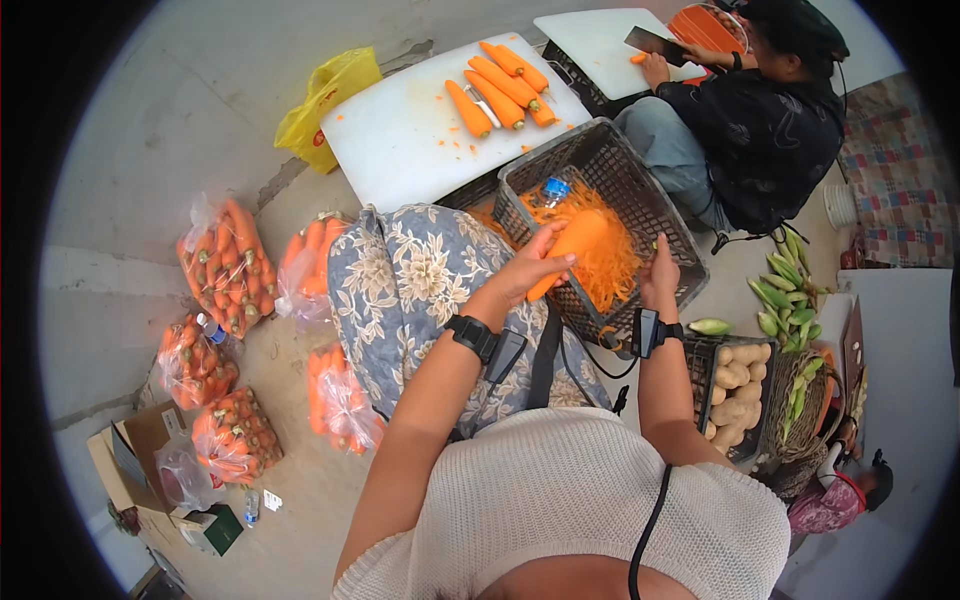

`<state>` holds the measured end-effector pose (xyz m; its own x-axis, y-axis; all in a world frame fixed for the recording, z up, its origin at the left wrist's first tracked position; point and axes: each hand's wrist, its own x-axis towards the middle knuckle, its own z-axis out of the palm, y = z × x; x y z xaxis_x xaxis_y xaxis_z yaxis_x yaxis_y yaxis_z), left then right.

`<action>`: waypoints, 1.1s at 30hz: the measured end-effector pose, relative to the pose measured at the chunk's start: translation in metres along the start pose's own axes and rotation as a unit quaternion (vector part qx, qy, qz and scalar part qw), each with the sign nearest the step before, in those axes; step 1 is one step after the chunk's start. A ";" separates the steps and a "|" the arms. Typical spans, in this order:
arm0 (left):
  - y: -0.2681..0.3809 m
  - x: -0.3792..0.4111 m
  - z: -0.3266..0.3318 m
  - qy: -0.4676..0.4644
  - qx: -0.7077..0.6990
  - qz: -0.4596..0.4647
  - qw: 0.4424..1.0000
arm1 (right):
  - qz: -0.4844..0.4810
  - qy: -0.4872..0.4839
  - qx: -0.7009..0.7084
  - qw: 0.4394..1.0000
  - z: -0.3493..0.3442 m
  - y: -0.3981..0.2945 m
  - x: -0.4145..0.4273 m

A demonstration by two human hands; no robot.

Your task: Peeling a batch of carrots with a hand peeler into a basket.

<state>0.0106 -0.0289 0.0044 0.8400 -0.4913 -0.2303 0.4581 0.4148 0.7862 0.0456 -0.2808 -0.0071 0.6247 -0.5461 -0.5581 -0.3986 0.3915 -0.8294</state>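
My left hand (536, 266) grips a thick peeled carrot (576, 238), slanted above a black plastic crate (679, 251). Orange carrot peelings (600, 281) are heaped inside the crate, and a plastic bottle with a blue label (556, 189) lies on them. At the crate's right side is my right hand (661, 274), its fingers bent around a small greenish piece (655, 244), too small to identify surely. On a white cutting board (375, 146) beyond the crate rest several peeled carrots (499, 94), with a white-handled tool (482, 105) among them.
A co-worker (757, 142) holds a cleaver (652, 43) over a second white board (592, 45). Bags of carrots (232, 266) stand on the floor at left, near a cardboard box (142, 442). To the right are a crate of potatoes (739, 394) and corn ears (787, 296).
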 end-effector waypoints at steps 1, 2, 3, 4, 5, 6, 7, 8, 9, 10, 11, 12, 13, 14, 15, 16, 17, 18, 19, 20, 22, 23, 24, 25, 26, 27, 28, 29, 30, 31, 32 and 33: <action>-0.001 0.001 0.000 0.002 -0.002 0.005 1.000 | -0.010 -0.019 0.003 1.000 0.002 0.000 -0.003; -0.004 0.002 -0.001 0.000 -0.010 0.021 1.000 | -0.021 -0.038 0.006 0.999 0.005 0.000 -0.005; -0.007 0.003 -0.002 -0.002 -0.018 0.036 0.999 | -0.031 -0.057 0.010 0.998 0.009 -0.002 -0.009; -0.008 0.002 -0.003 0.000 -0.026 0.054 0.998 | -0.032 -0.071 0.014 0.997 0.018 -0.008 -0.022; -0.008 0.002 -0.004 0.007 -0.021 0.052 0.998 | -0.046 -0.100 0.025 0.994 0.024 -0.011 -0.029; -0.007 0.001 -0.003 0.013 -0.018 0.049 0.999 | -0.061 -0.127 0.034 0.989 0.028 -0.015 -0.034; -0.005 0.001 -0.002 0.020 -0.015 0.047 0.999 | -0.077 -0.155 0.043 0.984 0.032 -0.018 -0.038; -0.004 0.001 -0.001 0.024 -0.016 0.053 0.998 | -0.099 -0.178 0.046 0.978 0.037 -0.020 -0.041; -0.003 0.002 0.000 0.027 -0.016 0.058 0.998 | -0.121 -0.201 0.049 0.971 0.043 -0.022 -0.045; -0.003 0.002 0.001 0.030 -0.016 0.064 0.997 | -0.143 -0.223 0.052 0.963 0.048 -0.024 -0.050; -0.003 0.001 0.002 0.036 -0.010 0.063 0.997 | -0.162 -0.241 0.024 0.957 0.051 -0.025 -0.056; -0.001 0.000 0.003 0.041 -0.003 0.063 0.997 | -0.182 -0.258 -0.002 0.949 0.055 -0.029 -0.066; -0.001 0.000 0.004 0.046 0.003 0.064 0.997 | -0.201 -0.275 -0.029 0.940 0.059 -0.031 -0.075; -0.002 0.000 0.004 0.049 0.009 0.066 0.997 | -0.224 -0.292 -0.052 0.928 0.061 -0.032 -0.081; -0.003 0.001 0.004 0.053 0.015 0.068 0.996 | -0.227 -0.309 -0.067 0.921 0.063 -0.033 -0.086; -0.004 0.001 0.004 0.056 0.021 0.070 0.996 | -0.229 -0.326 -0.081 0.914 0.066 -0.035 -0.092; -0.005 0.001 0.004 0.057 0.029 0.075 0.995 | -0.231 -0.342 -0.094 0.906 0.068 -0.034 -0.096; -0.006 0.001 0.004 0.056 0.036 0.081 0.994 | -0.241 -0.341 -0.104 0.903 0.071 -0.033 -0.100; -0.006 0.002 0.004 0.056 0.044 0.086 0.994 | -0.251 -0.338 -0.120 0.899 0.072 -0.030 -0.099; -0.007 0.002 0.004 0.053 0.047 0.084 0.994 | -0.261 -0.335 -0.135 0.895 0.074 -0.025 -0.096; -0.008 0.003 0.002 0.049 0.053 0.083 0.994 | -0.276 -0.345 -0.148 0.885 0.078 -0.020 -0.097; -0.009 0.003 0.002 0.058 0.055 0.076 0.994 | -0.283 -0.343 -0.150 0.883 0.079 -0.017 -0.097; -0.009 0.003 0.001 0.067 0.056 0.069 0.994 | -0.290 -0.342 -0.153 0.881 0.080 -0.012 -0.095; -0.010 0.003 0.001 0.076 0.057 0.063 0.993 | -0.297 -0.340 -0.156 0.879 0.080 -0.009 -0.094; -0.010 0.003 0.001 0.078 0.054 0.060 0.994 | -0.302 -0.340 -0.153 0.877 0.080 -0.006 -0.092; -0.009 0.003 0.001 0.081 0.050 0.056 0.994 | -0.307 -0.340 -0.151 0.876 0.080 -0.004 -0.092; -0.009 0.003 0.001 0.084 0.046 0.053 0.994 | -0.313 -0.340 -0.149 0.874 0.080 -0.003 -0.093; -0.008 0.002 0.001 0.087 0.047 0.058 0.993 | -0.315 -0.335 -0.154 0.875 0.079 -0.003 -0.093; -0.005 0.001 0.003 0.089 0.048 0.064 0.993 | -0.318 -0.329 -0.159 0.875 0.079 -0.004 -0.097; -0.004 0.000 0.005 0.092 0.049 0.069 0.992 | -0.321 -0.323 -0.165 0.875 0.080 -0.006 -0.099; -0.004 0.000 0.005 0.096 0.051 0.073 0.991 | -0.319 -0.320 -0.160 0.878 0.079 -0.005 -0.098; -0.005 0.000 0.005 0.100 0.053 0.077 0.991 | -0.319 -0.318 -0.154 0.880 0.079 -0.004 -0.096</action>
<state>0.0074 -0.0348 0.0034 0.9435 -0.2615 -0.2034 0.2952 0.3850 0.8744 0.0398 -0.1713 0.0519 0.9974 -0.0199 0.0692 0.0664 -0.1169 -0.9909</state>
